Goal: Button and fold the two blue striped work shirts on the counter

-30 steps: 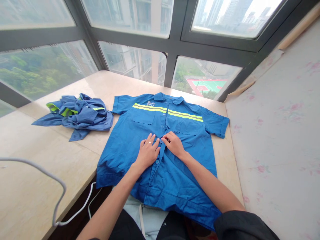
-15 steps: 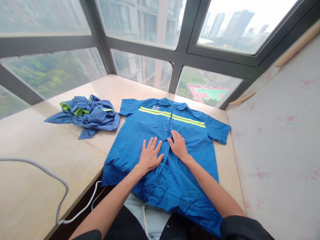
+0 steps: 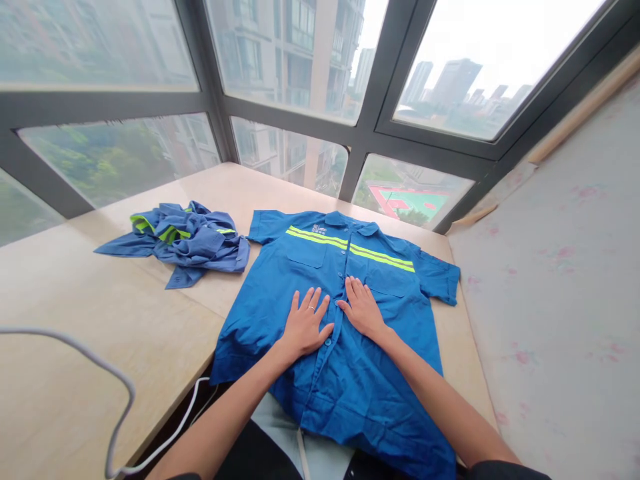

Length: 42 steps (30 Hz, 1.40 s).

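A: What do we have in front of us, biggest first?

B: We have broad windows (image 3: 290, 60) in grey frames, a flower-patterned wall (image 3: 545, 320) on the right, and a pale tabletop (image 3: 60, 300) below the glass.

A: And where do we find the shirt (image 3: 347, 353)?

B: We see it on that tabletop, short-sleeved and blue, yellow stripes across the chest, lying front up with its collar toward the windows and its lower hem hanging over the near edge.

A: What do we make of the heap to its left?

B: We count it as a crumpled blue garment (image 3: 200, 247) with yellow-green patches, right by the shirt's sleeve (whether the two touch, we can't tell). Nearer us, a pale cable (image 3: 132, 395) curves at the lower left.

A: How do we find the hands?

B: We see the left hand (image 3: 306, 328) resting flat on the shirt, fingers fanned wide and gripping nothing. The right hand (image 3: 364, 310) lies across from it, fingers extended but closer together, with nothing visibly in hold.

A: Anything smaller?

B: We spot a button (image 3: 328, 342) just beside the left thumb, and a thin ring (image 3: 311, 308) on that hand.
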Available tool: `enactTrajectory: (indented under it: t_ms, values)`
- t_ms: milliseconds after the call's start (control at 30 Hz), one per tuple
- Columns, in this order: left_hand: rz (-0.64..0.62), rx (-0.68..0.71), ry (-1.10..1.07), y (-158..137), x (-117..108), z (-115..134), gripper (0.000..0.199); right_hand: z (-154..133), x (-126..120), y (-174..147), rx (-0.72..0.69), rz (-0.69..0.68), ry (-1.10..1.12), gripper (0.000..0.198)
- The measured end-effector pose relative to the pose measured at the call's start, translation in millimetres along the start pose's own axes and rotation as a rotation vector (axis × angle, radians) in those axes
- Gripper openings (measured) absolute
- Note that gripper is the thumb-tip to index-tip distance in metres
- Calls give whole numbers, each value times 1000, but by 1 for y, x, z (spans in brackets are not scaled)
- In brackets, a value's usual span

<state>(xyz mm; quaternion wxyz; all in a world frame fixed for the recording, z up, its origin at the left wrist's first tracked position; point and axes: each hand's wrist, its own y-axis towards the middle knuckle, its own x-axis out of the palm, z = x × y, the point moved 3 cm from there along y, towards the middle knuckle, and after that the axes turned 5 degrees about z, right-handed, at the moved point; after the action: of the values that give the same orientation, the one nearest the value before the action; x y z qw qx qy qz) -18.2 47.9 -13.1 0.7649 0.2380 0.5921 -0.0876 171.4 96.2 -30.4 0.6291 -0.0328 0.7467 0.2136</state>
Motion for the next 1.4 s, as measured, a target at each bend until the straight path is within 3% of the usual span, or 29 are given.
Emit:
enactTrajectory:
  t_ms: [367, 633, 767, 900, 967, 1067, 1133, 1267, 1400]
  values:
    - [-39, -4, -28, 0, 2, -6, 68, -4, -9, -2, -7, 5, 28, 60]
    - [15, 9, -27, -3, 1, -7, 68, 6, -16, 0, 43, 156, 92, 49]
    - [16, 7, -37, -3, -2, -7, 68, 8, -31, 12, 76, 203, 32, 37]
    - [28, 7, -41, -3, -1, -7, 67, 10, -39, 40, 104, 143, -75, 22]
    - [30, 7, -41, -3, 0, -7, 67, 10, -40, 57, 19, 90, -106, 21]
    - [29, 7, -40, -3, 1, -8, 67, 6, -40, 77, -221, -3, -102, 45]
    - [30, 7, -40, -3, 2, -8, 67, 4, -41, 85, -326, -80, -104, 45]
    - [33, 4, -47, -2, 1, -7, 66, -1, -47, 92, -390, -185, -161, 28]
    - [40, 4, -43, -2, 1, -7, 66, -2, -55, 94, -396, -174, -247, 23]
